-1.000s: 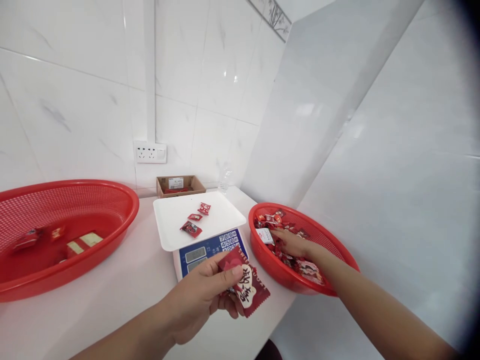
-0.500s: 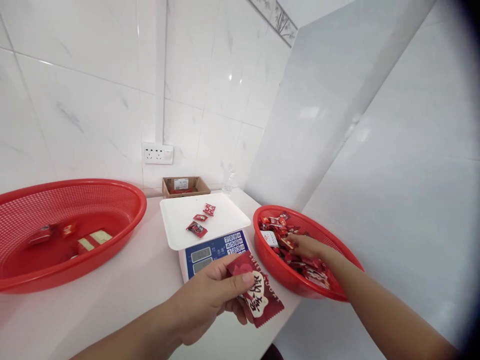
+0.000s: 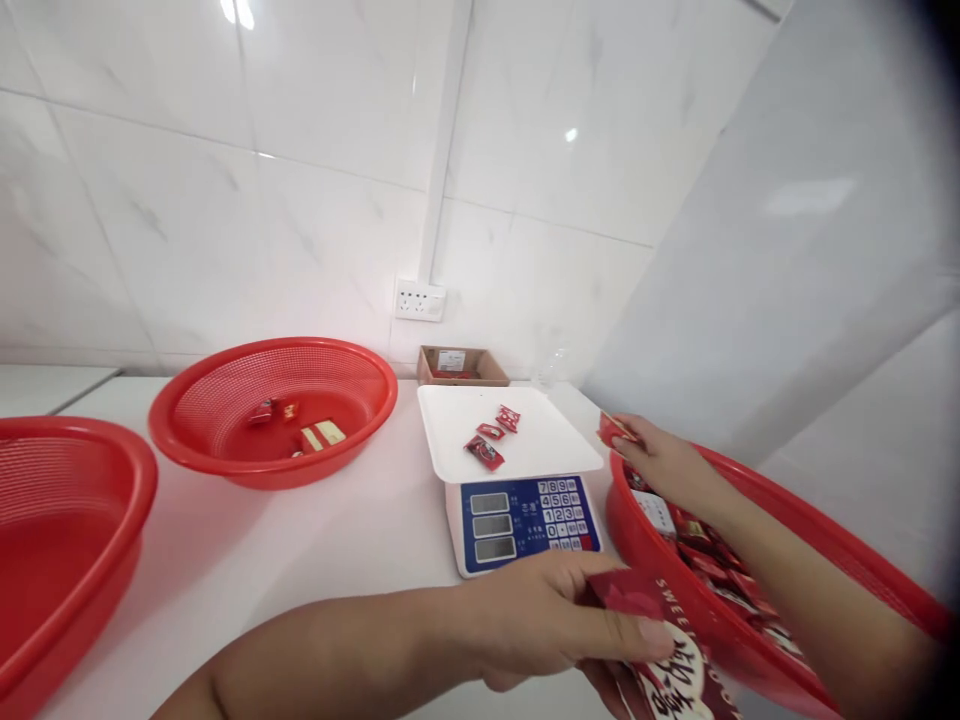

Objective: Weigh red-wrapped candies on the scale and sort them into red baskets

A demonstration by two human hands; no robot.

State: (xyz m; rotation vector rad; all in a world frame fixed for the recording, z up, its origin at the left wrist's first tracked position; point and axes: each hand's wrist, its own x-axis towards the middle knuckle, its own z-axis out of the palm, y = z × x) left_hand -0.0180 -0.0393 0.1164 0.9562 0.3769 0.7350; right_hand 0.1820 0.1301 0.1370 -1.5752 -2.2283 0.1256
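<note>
My left hand (image 3: 551,620) is closed on a dark red candy packet (image 3: 679,655) printed with "SWEET" and dark characters on a cream patch. It is in front of the scale (image 3: 525,515). Between the fingers of my right hand (image 3: 660,455) is a small red wrapped candy (image 3: 616,430), raised over the rim of the right red basket (image 3: 825,500). That basket holds many red wrapped candies (image 3: 720,570) and a white packet (image 3: 654,512). On the scale's white tray (image 3: 457,410) lie a few red candies (image 3: 484,452), close together.
To the left, a red basket (image 3: 187,455) contains a few red packets and a cream-striped one (image 3: 322,435). Another red basket (image 3: 142,500) is cut off by the left edge. A cardboard box (image 3: 463,368) and a clear plastic object (image 3: 551,368) stand by the wall.
My right hand has come up out of the candies with a small red candy. The view has swung left, bringing the far-left basket in. My left hand still grips its packet.
</note>
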